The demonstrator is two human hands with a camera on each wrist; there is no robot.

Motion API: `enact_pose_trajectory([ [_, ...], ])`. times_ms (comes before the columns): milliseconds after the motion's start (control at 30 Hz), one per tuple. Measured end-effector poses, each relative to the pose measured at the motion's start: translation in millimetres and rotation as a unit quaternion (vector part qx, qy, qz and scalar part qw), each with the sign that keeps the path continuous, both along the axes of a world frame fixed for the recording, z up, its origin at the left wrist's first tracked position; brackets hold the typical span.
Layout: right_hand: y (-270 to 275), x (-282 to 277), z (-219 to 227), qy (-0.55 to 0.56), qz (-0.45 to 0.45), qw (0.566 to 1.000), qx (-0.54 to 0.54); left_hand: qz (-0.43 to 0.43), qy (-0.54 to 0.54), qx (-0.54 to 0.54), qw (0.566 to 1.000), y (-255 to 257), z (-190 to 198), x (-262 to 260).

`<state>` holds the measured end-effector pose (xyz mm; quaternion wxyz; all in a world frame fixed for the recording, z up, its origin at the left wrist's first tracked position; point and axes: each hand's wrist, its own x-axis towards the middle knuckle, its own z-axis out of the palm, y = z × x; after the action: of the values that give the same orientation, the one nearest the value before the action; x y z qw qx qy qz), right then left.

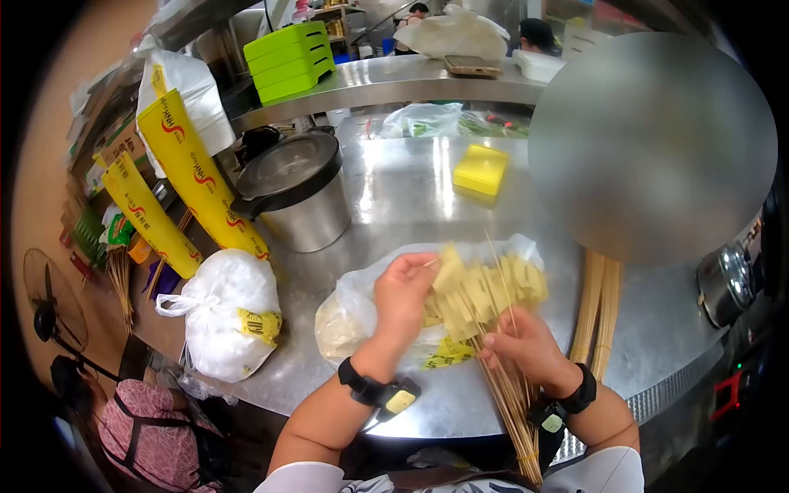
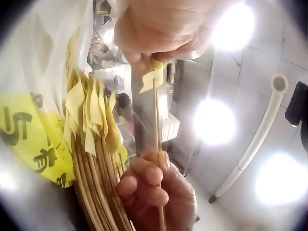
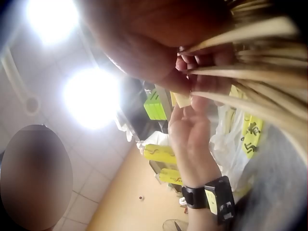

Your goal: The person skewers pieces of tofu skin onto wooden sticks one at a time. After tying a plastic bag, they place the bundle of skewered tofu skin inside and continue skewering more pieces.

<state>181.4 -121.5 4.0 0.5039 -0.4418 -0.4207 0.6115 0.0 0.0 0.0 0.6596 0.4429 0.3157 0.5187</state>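
My left hand [image 1: 403, 292] pinches a folded strip of pale yellow tofu skin [image 2: 153, 79] between thumb and fingers, left of the bag's middle. My right hand [image 1: 526, 349] grips a thin bamboo skewer [image 2: 157, 125], fingers curled round it, with its upper end at the strip. Beside the right hand, a bundle of skewers [image 1: 514, 411] slants toward the person's body. Folded yellow tofu skin pieces [image 1: 472, 300] sit on their far ends, over a white plastic bag [image 1: 349, 300] with yellow print. In the right wrist view, skewers [image 3: 269, 74] cross close in front of the right hand.
Bare skewers [image 1: 596, 316] lie to the right. A lidded steel pot [image 1: 304, 214], a yellow box [image 1: 481, 168] and a tied white bag [image 1: 226, 316] stand on the steel table [image 1: 394, 205]. Yellow printed rolls [image 1: 193, 168] lean at left. A person [image 1: 156, 423] is at lower left.
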Motion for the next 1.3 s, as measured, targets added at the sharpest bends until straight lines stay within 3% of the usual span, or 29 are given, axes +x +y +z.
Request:
enact_pose_trajectory([
  [300, -1.7, 3.3, 0.2, 0.014, -0.008, 1.000, 0.015, -0.033, 0.023, 0.017, 0.999, -19.2, 19.1, 6.4],
  [467, -1.0, 5.2, -2.2, 0.019, -0.004, 1.000, 0.018, -0.067, 0.108, 0.016, 0.992, -24.2, 17.6, 7.9],
  [567, -0.3, 5.4, -1.3, 0.009, -0.005, 1.000, 0.008, -0.106, 0.104, 0.017, 0.989, -26.4, 16.6, 9.2],
  [800, -2.3, 2.1, -0.1, -0.021, 0.000, 1.000, 0.014, -0.113, 0.077, 0.034, 0.990, -25.7, 13.7, 10.7],
  [900, -5.7, -3.6, -5.6, -0.068, -0.046, 0.994, 0.066, -0.105, 0.117, 0.034, 0.987, -19.2, 4.1, 12.9],
  [967, -8.7, -1.7, -5.3, -0.280, -0.105, 0.923, 0.243, -0.099, 0.139, 0.038, 0.985, -18.3, -1.9, 15.6],
  [1100, -17.2, -3.3, 5.3, -0.204, -0.075, 0.960, 0.177, -0.072, 0.101, 0.052, 0.991, -19.4, -9.5, 20.7],
  [1133, -16.0, 1.1, 9.8, -0.086, -0.013, 0.993, 0.075, -0.056, 0.208, 0.089, 0.972, -15.8, -10.6, 17.4],
  [1167, -15.7, 3.6, 10.9, 0.036, 0.048, 0.998, -0.029, -0.043, 0.314, 0.126, 0.940, -11.9, -9.6, 13.3],
  [1200, -12.9, 3.6, 4.1, 0.052, 0.040, 0.998, -0.018, -0.042, 0.317, 0.122, 0.940, -11.0, 0.7, 4.9],
  [1267, -9.1, 1.0, 2.7, 0.031, 0.023, 0.999, -0.017, 0.031, 0.476, 0.244, 0.844, -10.4, 29.6, -22.9],
  [1300, -7.3, -0.1, 3.1, 0.008, 0.004, 1.000, -0.013, 0.029, 0.479, 0.244, 0.843, -5.0, 33.6, -39.6],
])
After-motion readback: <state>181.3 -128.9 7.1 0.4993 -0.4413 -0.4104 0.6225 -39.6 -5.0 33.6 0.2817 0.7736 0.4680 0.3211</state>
